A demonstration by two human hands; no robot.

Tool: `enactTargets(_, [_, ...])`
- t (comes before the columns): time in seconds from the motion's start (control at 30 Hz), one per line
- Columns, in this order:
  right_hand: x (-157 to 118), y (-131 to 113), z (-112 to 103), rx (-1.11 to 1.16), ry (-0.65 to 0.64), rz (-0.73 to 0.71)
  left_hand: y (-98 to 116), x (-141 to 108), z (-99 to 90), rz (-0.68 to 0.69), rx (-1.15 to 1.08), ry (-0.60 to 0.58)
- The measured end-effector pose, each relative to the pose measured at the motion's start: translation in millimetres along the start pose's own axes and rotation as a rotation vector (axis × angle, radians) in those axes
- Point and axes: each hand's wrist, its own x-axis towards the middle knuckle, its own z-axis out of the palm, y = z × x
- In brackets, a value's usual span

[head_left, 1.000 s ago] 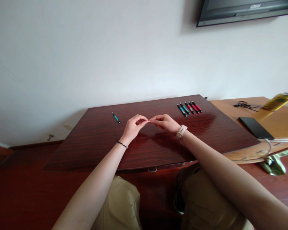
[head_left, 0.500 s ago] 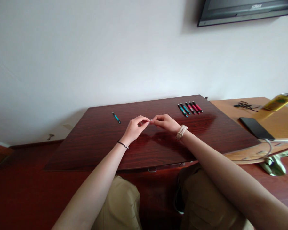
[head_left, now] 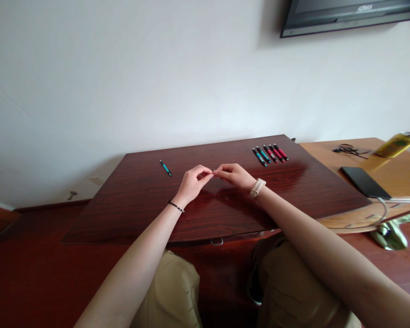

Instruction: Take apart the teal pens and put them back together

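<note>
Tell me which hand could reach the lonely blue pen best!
Probably the left hand: it is nearer the lone blue pen; the right hand is closer to the five pens.

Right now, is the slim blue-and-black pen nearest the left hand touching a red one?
No, the slim blue-and-black pen lies alone, left of the red-and-black pens.

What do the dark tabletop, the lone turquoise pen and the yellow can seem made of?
Dark tabletop: wood or wood-look laminate, glossy; streaky grain and bright reflections show.
Lone turquoise pen: probably plastic, from its evenly coloured barrel; finish too small to judge.
Yellow can: likely metal, shiny, judging by its silvery rim.
</note>
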Motion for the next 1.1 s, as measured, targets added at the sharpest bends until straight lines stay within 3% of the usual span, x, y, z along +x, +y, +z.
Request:
enactTargets(0.43, [4.2, 9.1, -4.9, -0.046, 0.015, -0.087, -3.9, -0.2, -4.3, -0.023, 0.005, 0.015])
enactTargets(0.6, [2.4, 4.6, -2.1, -0.004, 0.024, -0.025, -4.2, 1.1, -6.6, -0.061, -0.030, 0.043])
enactTargets(0.8, [3.9, 6.1, -4.3, 0.116, 0.136, 0.065, -6.4, 2.3, -9.2, -0.115, -0.057, 0.112])
enactTargets(0.97, [4.2, 10.5, -7.6, 0.001, 0.124, -0.046, -11.5, 2.7, -8.6, -0.173, -0.194, 0.154])
enactTargets(1.1, [2.8, 9.1, -1.7, -0.005, 0.085, -0.052, -15.4, 3.4, -3.9, -0.225, -0.388, 0.199])
